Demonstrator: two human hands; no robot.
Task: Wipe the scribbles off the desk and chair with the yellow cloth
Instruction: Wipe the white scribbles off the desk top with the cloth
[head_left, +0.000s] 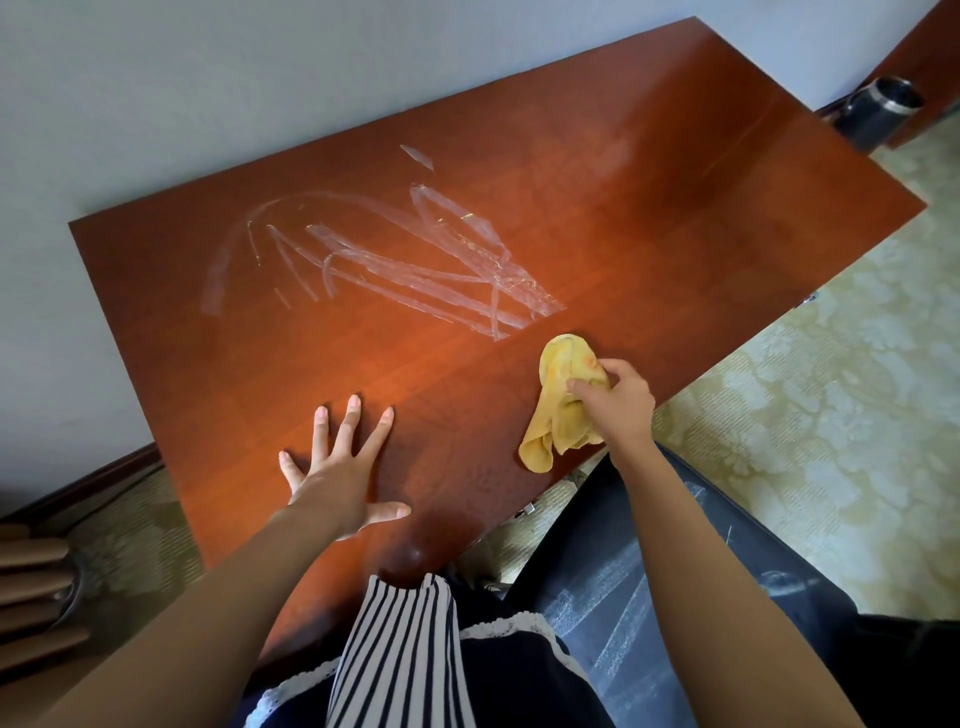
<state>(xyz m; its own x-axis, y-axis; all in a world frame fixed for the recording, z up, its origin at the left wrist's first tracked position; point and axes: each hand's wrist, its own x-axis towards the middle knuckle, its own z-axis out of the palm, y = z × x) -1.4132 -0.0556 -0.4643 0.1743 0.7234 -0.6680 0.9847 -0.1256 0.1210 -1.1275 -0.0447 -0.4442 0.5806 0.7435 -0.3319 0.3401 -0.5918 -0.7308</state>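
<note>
Mid-frame, the scribbles (374, 260) on the bench (649, 208) are seen unwiped; the yellow cloth (563, 405) is grasped by the right grip (618, 402), the left grip (337, 467) is released.

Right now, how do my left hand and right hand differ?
The left hand lies open with fingers spread on the desk; the right hand has its fingers curled. The left hand holds nothing; the right hand grips the cloth. The right hand is closer to the scribbles than the left hand. Both are over the desk, short of the scribbles.
</note>
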